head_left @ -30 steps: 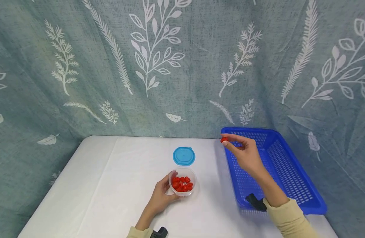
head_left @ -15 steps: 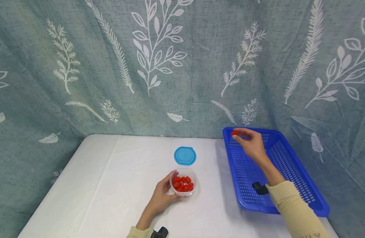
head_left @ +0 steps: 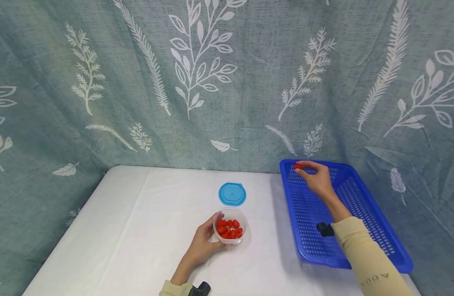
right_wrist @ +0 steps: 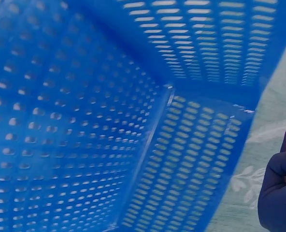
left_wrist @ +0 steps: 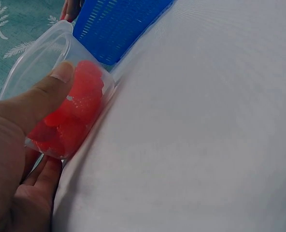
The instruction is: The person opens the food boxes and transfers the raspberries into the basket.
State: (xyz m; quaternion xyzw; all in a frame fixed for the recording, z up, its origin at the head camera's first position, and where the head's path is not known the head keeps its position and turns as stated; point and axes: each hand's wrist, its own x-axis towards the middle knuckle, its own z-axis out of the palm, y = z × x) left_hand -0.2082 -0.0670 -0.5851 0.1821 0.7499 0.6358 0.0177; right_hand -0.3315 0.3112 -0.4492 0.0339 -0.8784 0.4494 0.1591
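A clear plastic tub (head_left: 244,222) stands on the white table in the head view, with several red raspberries (head_left: 228,231) inside. My left hand (head_left: 201,247) holds it from the left; in the left wrist view the thumb (left_wrist: 41,96) lies along the tub wall and fingers reach below. Over the far left part of the blue basket (head_left: 309,209), my right hand (head_left: 318,179) pinches one raspberry (head_left: 297,166) between thumb and fingertips. The right wrist view looks into the perforated basket, with the hand partly cut off at the right edge.
A round blue lid (head_left: 232,194) lies flat on the table (head_left: 156,222) just behind the tub. Behind the table hangs a green leaf-patterned curtain (head_left: 249,144), close to the basket's far rim.
My right hand has moved right with the raspberry, from the basket's left rim to over its inside. The left hand keeps its hold on the tub. The head view has shifted slightly.
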